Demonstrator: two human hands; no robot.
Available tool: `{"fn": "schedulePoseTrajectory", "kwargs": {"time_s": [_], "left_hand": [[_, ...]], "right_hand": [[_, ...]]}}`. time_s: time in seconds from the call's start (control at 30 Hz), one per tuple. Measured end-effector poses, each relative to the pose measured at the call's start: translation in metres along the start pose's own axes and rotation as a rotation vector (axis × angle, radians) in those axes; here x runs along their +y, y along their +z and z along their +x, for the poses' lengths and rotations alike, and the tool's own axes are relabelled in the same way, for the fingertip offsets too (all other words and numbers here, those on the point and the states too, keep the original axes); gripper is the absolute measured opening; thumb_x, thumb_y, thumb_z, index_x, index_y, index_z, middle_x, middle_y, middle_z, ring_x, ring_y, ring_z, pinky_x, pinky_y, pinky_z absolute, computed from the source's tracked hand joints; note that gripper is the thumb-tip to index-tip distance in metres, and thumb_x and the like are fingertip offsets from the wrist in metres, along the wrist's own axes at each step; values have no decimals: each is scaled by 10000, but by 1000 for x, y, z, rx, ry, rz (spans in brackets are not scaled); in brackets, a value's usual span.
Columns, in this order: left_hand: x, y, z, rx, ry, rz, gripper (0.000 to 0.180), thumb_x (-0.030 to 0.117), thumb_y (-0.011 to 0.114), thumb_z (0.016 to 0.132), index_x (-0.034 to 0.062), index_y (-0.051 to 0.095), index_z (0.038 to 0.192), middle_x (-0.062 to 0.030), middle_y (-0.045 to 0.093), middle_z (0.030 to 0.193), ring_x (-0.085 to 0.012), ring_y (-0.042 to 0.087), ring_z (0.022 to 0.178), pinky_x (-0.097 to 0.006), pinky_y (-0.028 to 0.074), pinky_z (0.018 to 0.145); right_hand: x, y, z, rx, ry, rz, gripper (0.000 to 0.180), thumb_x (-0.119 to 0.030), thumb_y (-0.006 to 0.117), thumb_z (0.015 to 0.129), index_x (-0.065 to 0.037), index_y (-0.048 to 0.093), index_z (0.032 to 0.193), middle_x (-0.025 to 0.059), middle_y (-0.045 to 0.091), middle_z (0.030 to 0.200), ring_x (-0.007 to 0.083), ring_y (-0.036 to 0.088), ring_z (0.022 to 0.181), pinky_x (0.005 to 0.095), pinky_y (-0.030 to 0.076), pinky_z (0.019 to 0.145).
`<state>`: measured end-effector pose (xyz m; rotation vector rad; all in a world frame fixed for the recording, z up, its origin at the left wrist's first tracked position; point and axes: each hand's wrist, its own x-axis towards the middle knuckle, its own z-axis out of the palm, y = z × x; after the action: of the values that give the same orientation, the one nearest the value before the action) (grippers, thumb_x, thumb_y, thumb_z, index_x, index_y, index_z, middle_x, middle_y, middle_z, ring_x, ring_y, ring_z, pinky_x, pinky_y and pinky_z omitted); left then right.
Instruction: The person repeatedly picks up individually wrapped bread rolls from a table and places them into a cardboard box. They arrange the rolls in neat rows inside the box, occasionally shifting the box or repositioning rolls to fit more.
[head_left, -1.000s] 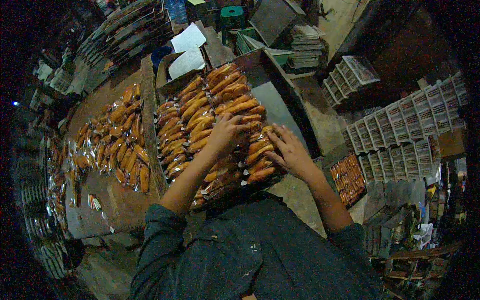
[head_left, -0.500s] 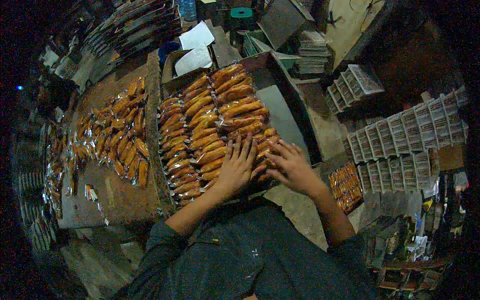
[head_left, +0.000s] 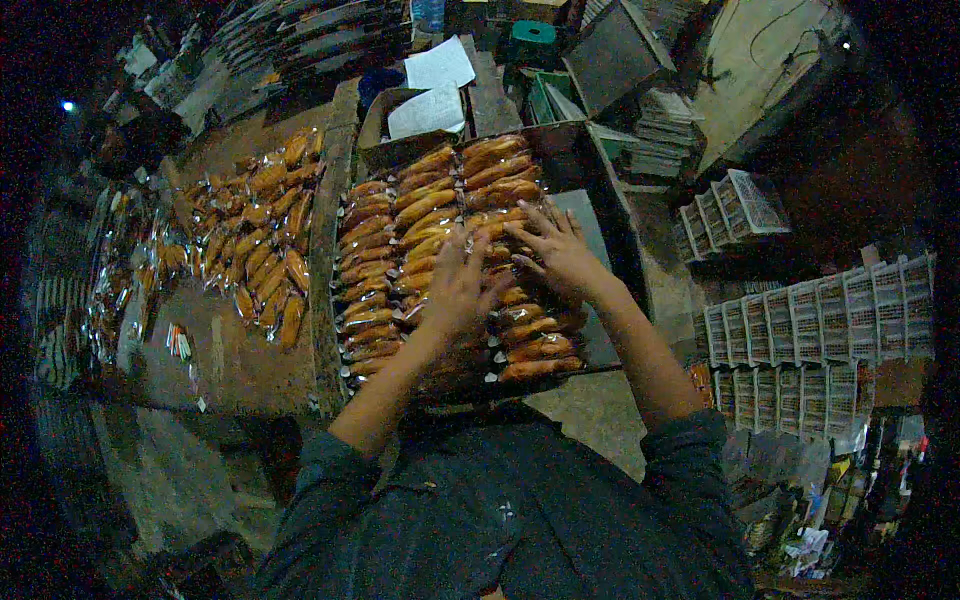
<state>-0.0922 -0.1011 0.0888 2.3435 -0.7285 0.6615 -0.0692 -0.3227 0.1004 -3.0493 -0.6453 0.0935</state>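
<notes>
Three columns of long golden-brown bread rolls [head_left: 425, 207], each in clear plastic, lie side by side in a wide dark box [head_left: 622, 215]. Over the middle and right columns is my left hand [head_left: 462, 290], palm down, fingers extended and slightly blurred. My right hand [head_left: 565, 255] rests on the upper part of the right column, fingers spread, next to a pale sheet [head_left: 590, 225] on the box floor. Neither hand grips a roll. Both hands hide some of the rolls beneath them.
Left of the box, a brown table [head_left: 240, 365] bears a loose heap of wrapped rolls [head_left: 255, 230]. White papers [head_left: 440, 65] lie in a small carton behind. White plastic crates [head_left: 820, 320] stand in rows at the right. A green stool [head_left: 532, 35] is at the back.
My right hand has moved away from me, up the right column, uncovering the near rolls there. My left hand has also shifted slightly farther away. The whole view has shifted a little.
</notes>
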Motion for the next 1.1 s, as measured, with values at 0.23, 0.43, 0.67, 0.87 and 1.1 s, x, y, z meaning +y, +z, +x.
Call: {"fn": "schedulePoseTrajectory", "kwargs": {"time_s": [0.23, 0.43, 0.67, 0.87, 1.1], "left_hand": [[-40, 1, 17, -313, -114, -57, 288, 141, 740, 852, 49, 674, 1117, -143, 672, 1069, -378, 640, 985, -463, 521, 867], [-33, 26, 9, -237, -182, -292, 208, 142, 743, 854, 40, 685, 1026, -163, 656, 1036, -391, 643, 954, -458, 534, 812], [-24, 17, 13, -230, -197, -263, 256, 171, 723, 887, 77, 697, 1124, -156, 655, 1122, -375, 644, 1009, -452, 535, 855], [-11, 41, 13, -342, 182, -152, 593, 129, 653, 886, 214, 525, 1460, -96, 405, 1586, -437, 403, 1404, -520, 370, 1151], [-13, 57, 4, -635, 263, 193, 650, 243, 533, 979, 270, 315, 1591, -86, 156, 1701, -493, 180, 1511, -596, 208, 1225]], "right_hand": [[26, 9, 2, 378, -10, 874, 633, -473, 490, 1044, -151, 338, 1568, 142, 191, 1676, 357, 211, 1531, 477, 233, 1222], [37, 5, -21, 171, 598, 1366, 876, -704, 285, 1015, -58, 231, 1605, 155, 211, 1671, 277, 199, 1540, 411, 197, 1230], [31, 14, -14, 63, 532, 1349, 968, -766, 252, 981, -47, 153, 1622, 159, 155, 1685, 281, 144, 1553, 401, 142, 1241], [25, -4, -21, -21, 613, 1703, 939, -787, 240, 969, -74, 303, 1577, 129, 434, 1529, 297, 477, 1354, 414, 411, 1107], [21, 0, -16, -262, 449, 1607, 959, -816, 248, 949, -72, 367, 1543, 104, 548, 1408, 245, 573, 1201, 409, 449, 1047]]}}
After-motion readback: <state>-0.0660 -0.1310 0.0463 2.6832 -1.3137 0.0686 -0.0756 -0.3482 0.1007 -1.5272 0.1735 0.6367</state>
